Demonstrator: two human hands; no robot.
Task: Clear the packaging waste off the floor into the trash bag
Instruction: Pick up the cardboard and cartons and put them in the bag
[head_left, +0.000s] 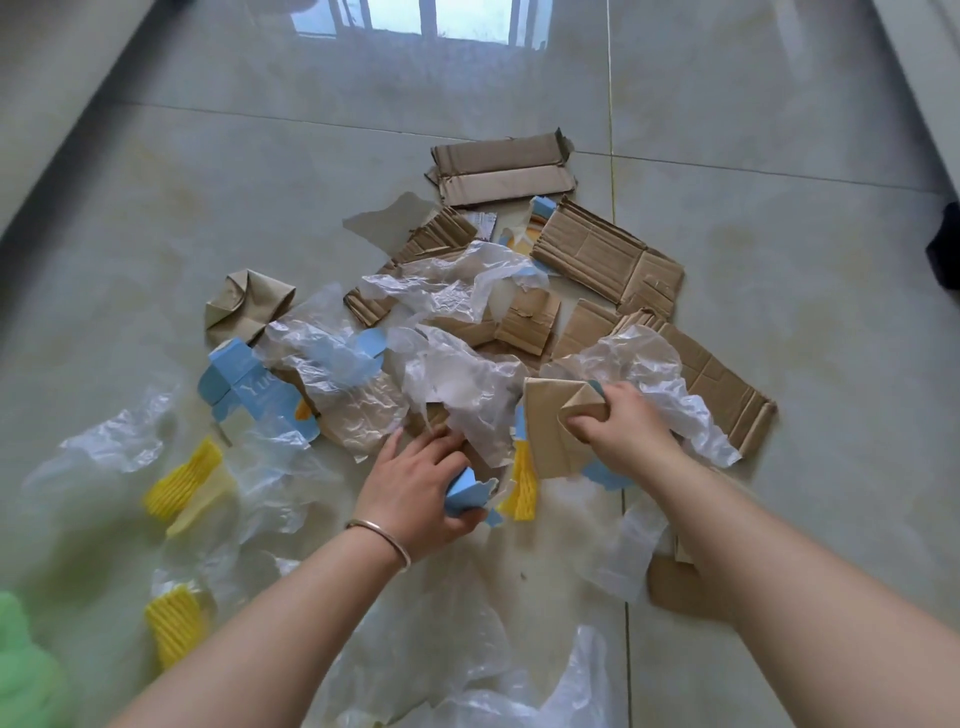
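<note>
A heap of packaging waste lies on the pale tiled floor (753, 260), and both hands work at its near edge. The right hand (621, 423) is closed tight around a folded piece of brown paper (550, 426), its fingers (584, 427) curled over the paper's top corner. The left hand (415, 488), with a thin bracelet (382, 540) at the wrist, lies palm down just left of that paper; its thumb and fingers pinch a torn blue card scrap (465, 493), while the fingertips reach under crumpled clear plastic film (457, 384).

Beyond the brown paper, flattened cardboard pieces (608, 249) are spread out, and the farthest, a long folded strip (501, 166), sits apart from the rest. Left of the paper lies a blue printed carton (249, 384), opened flat, and farther left yellow foam netting (182, 483) under thin film. A second yellow net (511, 483) lies just beside the left hand.

Nearer than the paper, at the bottom edge, a loose sheet of clear plastic (519, 691) spreads across the floor; it may be the trash bag, but blur makes this uncertain. A green blurred shape (26, 670) fills the bottom left corner.
</note>
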